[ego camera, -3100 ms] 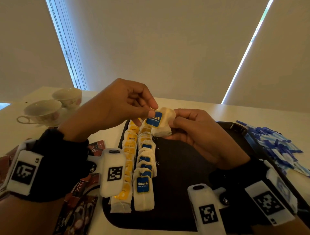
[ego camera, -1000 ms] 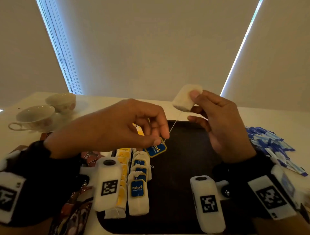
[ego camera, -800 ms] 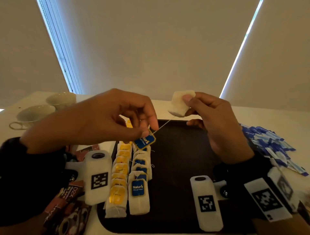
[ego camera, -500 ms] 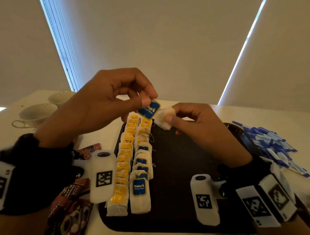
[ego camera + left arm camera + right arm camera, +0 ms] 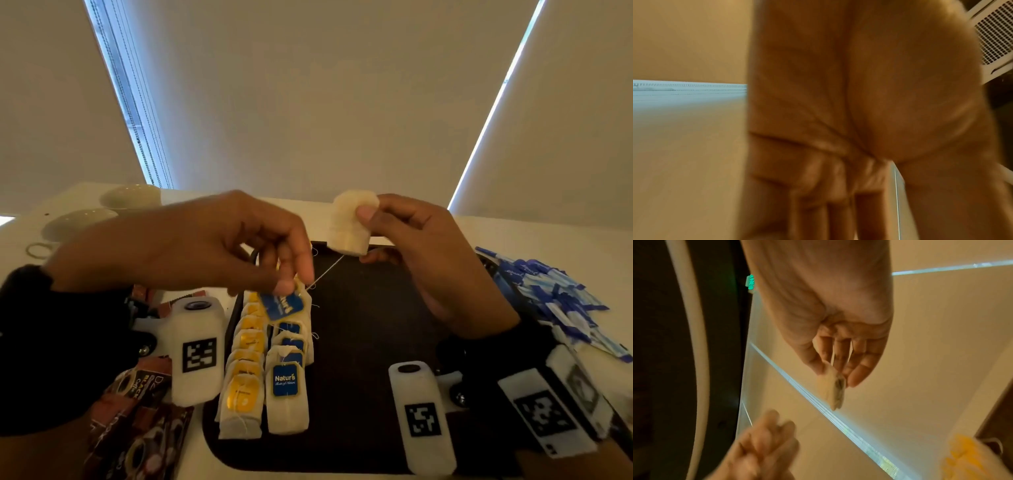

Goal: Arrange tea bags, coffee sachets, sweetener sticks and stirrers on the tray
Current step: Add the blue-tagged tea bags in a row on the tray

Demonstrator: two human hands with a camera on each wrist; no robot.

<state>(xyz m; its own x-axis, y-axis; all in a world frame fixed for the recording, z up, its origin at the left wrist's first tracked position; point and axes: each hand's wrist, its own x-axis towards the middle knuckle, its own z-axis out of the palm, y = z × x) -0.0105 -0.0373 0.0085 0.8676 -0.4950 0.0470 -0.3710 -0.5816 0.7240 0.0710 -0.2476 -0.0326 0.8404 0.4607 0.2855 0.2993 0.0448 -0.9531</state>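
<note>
My right hand (image 5: pixel 368 219) pinches a white tea bag (image 5: pixel 349 224) above the far edge of the dark tray (image 5: pixel 370 359); the same tea bag (image 5: pixel 833 391) hangs from the right hand (image 5: pixel 830 369) in the right wrist view. A thin string (image 5: pixel 325 272) runs taut from the bag down to its blue tag (image 5: pixel 282 305), which my left hand (image 5: pixel 287 284) pinches just above the rows. Two rows of tea bags lie at the tray's left side: yellow-tagged ones (image 5: pixel 243 394) and blue-tagged ones (image 5: pixel 287 390). The left wrist view shows only a blurred palm (image 5: pixel 859 113).
Dark coffee sachets (image 5: pixel 137 418) lie on the table left of the tray. A heap of blue and white sweetener sticks (image 5: pixel 555 301) lies to its right. Two white teacups (image 5: pixel 85 222) stand at the far left. The tray's middle and right are bare.
Half a second ago tag and bag were close together over the rows. Now my right hand has lifted the bag up and right, my left has pulled the tag down, and the string is taut.
</note>
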